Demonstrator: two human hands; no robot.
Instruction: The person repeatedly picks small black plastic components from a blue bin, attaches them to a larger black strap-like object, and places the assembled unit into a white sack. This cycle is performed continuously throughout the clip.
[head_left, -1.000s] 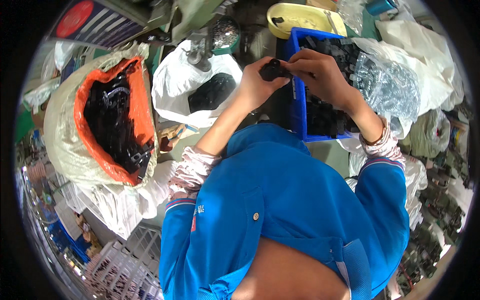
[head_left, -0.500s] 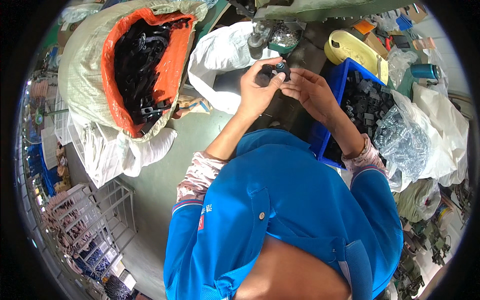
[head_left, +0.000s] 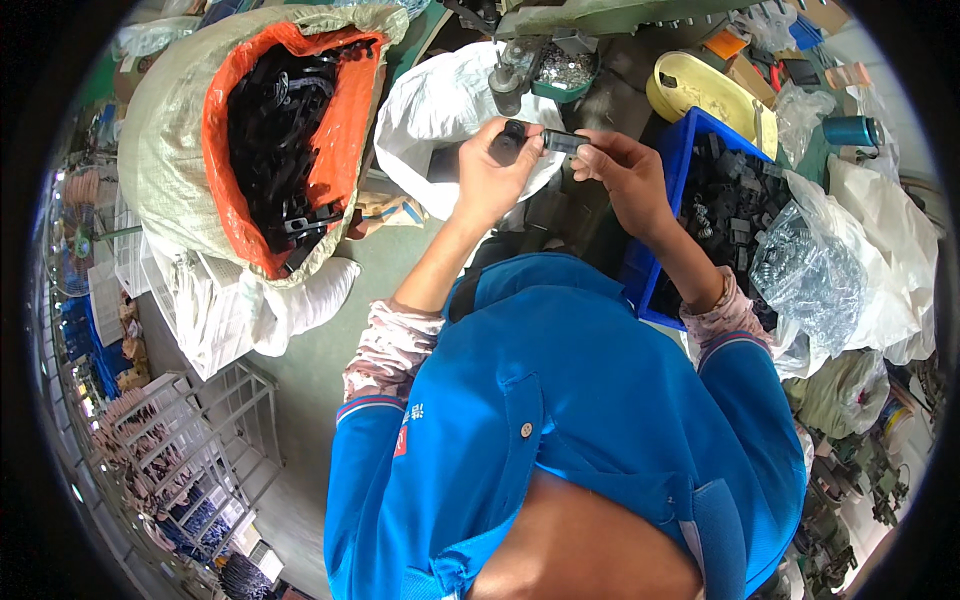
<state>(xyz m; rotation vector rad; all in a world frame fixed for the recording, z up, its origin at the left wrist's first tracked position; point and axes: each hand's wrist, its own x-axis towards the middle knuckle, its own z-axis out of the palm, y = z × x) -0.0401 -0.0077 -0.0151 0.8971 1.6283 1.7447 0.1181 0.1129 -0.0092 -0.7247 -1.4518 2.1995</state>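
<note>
Both my hands are raised in front of me, holding a black part between them. My left hand (head_left: 490, 172) is closed on its dark rounded end. My right hand (head_left: 630, 178) pinches the other end with thumb and fingers. Between the fingertips shows the black part (head_left: 566, 142), a narrow block with a pale edge, lying roughly level. Its exact kind is not clear, and the fingers hide part of it. Beneath and behind my left hand spreads an open white sack (head_left: 410, 135). A blue bin (head_left: 685, 165) of black blocks stands just right of my right hand.
A large woven sack (head_left: 170, 150) with orange lining, full of black parts, stands left. Ahead are a metal machine post (head_left: 506, 85), a green tray (head_left: 565, 95) of small metal pieces and a yellow tub (head_left: 700, 95). Right lies a plastic bag of springs (head_left: 815, 265); lower left, a metal rack (head_left: 225, 420).
The black part has turned, so its long side now shows between the hands. My left hand has moved slightly left, and my right hand has closed onto the part's other end.
</note>
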